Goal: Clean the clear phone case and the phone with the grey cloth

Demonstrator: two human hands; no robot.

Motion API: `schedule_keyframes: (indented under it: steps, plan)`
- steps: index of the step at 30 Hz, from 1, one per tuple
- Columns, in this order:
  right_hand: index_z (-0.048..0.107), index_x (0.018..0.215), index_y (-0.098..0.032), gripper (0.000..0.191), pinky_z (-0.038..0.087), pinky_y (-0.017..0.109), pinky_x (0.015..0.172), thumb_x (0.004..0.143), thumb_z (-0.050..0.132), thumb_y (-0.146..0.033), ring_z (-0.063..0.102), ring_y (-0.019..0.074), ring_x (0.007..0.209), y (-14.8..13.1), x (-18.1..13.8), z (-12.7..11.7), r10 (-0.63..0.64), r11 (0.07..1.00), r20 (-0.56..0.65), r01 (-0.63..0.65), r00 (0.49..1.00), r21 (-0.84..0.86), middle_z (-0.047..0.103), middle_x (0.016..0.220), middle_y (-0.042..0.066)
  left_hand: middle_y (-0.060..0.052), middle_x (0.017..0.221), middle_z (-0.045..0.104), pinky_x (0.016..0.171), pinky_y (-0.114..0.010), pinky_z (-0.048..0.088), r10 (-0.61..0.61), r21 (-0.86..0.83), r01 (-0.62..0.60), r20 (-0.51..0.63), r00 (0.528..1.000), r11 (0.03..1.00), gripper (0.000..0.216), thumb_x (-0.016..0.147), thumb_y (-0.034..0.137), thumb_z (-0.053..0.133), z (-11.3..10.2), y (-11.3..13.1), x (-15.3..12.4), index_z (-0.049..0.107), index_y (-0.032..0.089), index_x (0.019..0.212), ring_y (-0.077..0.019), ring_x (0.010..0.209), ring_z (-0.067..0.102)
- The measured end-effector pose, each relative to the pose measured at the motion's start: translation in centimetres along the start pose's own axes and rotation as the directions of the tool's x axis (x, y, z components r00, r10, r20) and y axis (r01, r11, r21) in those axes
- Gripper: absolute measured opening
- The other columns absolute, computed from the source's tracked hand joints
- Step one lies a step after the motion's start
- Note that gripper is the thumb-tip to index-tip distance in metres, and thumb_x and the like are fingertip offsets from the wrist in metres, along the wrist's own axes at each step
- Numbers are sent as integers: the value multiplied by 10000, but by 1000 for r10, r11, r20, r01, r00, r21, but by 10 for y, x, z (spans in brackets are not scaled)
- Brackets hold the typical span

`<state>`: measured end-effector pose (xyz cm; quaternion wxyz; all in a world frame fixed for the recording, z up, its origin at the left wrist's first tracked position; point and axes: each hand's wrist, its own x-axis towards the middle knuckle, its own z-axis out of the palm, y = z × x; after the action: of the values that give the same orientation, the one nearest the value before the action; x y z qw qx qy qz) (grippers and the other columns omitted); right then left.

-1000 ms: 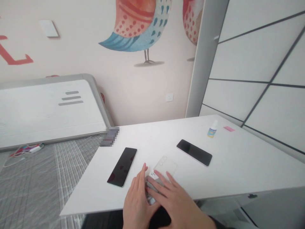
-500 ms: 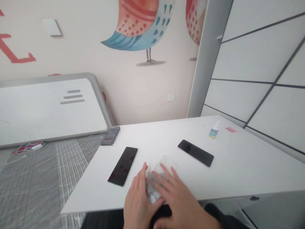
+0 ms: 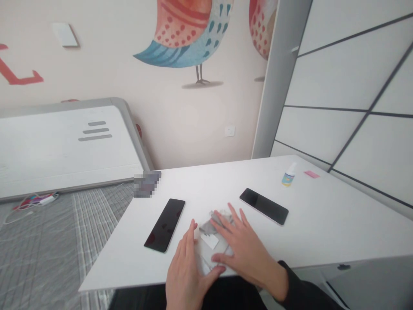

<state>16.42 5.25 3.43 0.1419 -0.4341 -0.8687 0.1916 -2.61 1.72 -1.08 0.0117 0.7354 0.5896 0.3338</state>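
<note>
Head view, the only view.

1. My left hand (image 3: 185,269) lies open on the white tabletop (image 3: 322,224) near its front edge. The fingers are straight and together, set along the left side of the work like a fence, and the thumb reaches across toward my right hand. It closes on nothing. I judge it is there to stop the work sliding left.

2. My right hand (image 3: 243,249) is also open, palm down with the fingers spread. It presses flat on a crumpled grey cloth with a white tag (image 3: 215,221). The hand does not pinch the cloth; it only bears down on it.

3. Under the cloth, between my hands, a pale translucent sheet shows faintly. It looks like a clear plastic phone case (image 3: 203,255), though much of it is covered and I cannot trace its outline.

4. A black slab phone (image 3: 165,224) lies face up just left of my left hand, apart from it. A second dark phone with a pale edge (image 3: 263,206) lies beyond my right fingertips, not touched. Both lie flat and outside the span of my hands.

5. A small white dropper bottle with a yellow-blue label (image 3: 288,174) stands upright well back on the table, with a pink slip (image 3: 311,174) near it.
</note>
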Motion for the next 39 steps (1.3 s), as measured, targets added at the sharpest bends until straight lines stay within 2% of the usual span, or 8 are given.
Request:
schedule_keyframes:
  steps: [3,7,11,15,19,23,35,39]
  plan:
    - [356,1605,-297,908,86,641,1273,877,537,-808,151,385,1581,2,-2,1,-207,976,56,202,977,77,301,1683,54,-156,1527,549,955,-442,613,-17,8,17,-29,999,1000,1048,736,272,833,1,0,-1,210,273,1579,-328,1259,662]
    - [433,1572,-252,821,76,773,1206,930,497,-761,101,467,1567,17,-10,0,40,997,-54,-43,998,-59,336,1661,99,-152,1537,533,911,-416,627,-42,-15,42,15,999,999,1148,698,273,878,0,0,-2,166,286,1598,-305,1150,716]
    - [357,1601,-312,762,158,727,1226,954,549,-668,197,429,1560,28,-21,1,-195,980,83,198,977,-32,388,1640,73,-153,1514,549,963,-428,603,-5,-9,5,28,1000,1000,1134,722,292,871,-1,-2,-2,158,283,1604,-326,1238,665]
    - [422,1576,-255,854,106,812,1175,906,522,-774,119,491,1557,32,-23,0,3,992,-63,-11,998,-127,363,1647,112,-150,1505,555,1005,-452,578,-39,-5,40,47,998,999,1128,713,301,873,0,-3,-1,190,269,1609,-341,1264,644]
    - [387,1588,-317,855,160,678,1248,887,561,-774,213,400,1564,29,-14,2,-208,976,26,209,978,-59,373,1651,64,-152,1527,539,995,-430,581,-21,-19,22,57,998,1000,1046,766,286,817,2,-5,-1,201,261,1612,-322,1263,645]
    - [423,1574,-262,782,79,757,1215,948,507,-723,117,441,1573,27,-5,0,44,990,-85,-55,995,-131,365,1649,104,-162,1528,539,1019,-448,564,-19,-22,21,58,998,1000,1043,742,269,823,6,-8,-1,231,236,1600,-330,1261,642]
    - [429,1557,-366,571,310,594,1234,1024,510,-556,381,342,1506,42,-25,6,-304,949,18,304,953,-81,477,1581,35,-162,1392,658,993,-390,572,5,-53,-1,68,998,999,1052,707,265,793,9,-11,5,266,148,1610,-308,1168,682]
    - [490,1532,-308,541,258,638,1243,1046,461,-544,353,335,1522,53,-8,-13,-65,994,-136,52,989,-100,517,1557,61,-136,1290,719,969,-373,585,45,20,-46,52,998,999,1041,682,239,788,8,-10,5,307,132,1598,-300,1097,696]
